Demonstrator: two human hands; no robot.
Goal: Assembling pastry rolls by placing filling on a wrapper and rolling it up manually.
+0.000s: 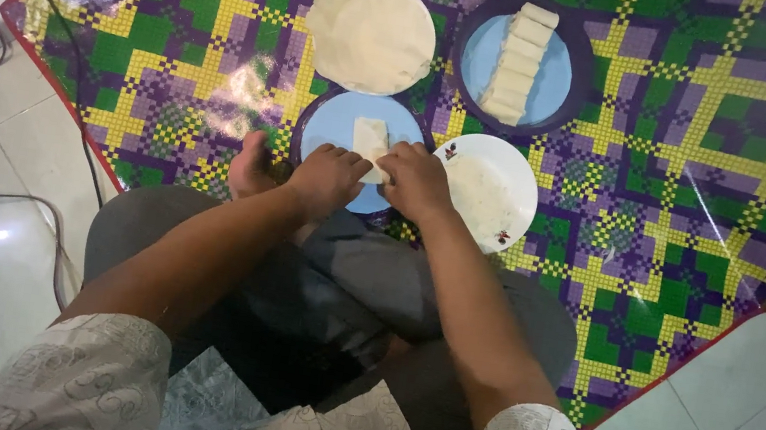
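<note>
A checkered plastic mat (698, 141) of purple, green and yellow covers the tiled floor. Toward its far edge lie a stack of round pale wrappers (372, 33) and a blue plate of finished rolls (519, 62). Near the mat's near edge, the left hand (326, 179) and right hand (418, 182) pinch a half-folded roll (371, 138) on a blue plate (337, 117), just beside a white plate (493, 191)

You have one head-worn view, looking steeply down and close over your lap at the checked mat (678, 138).
</note>
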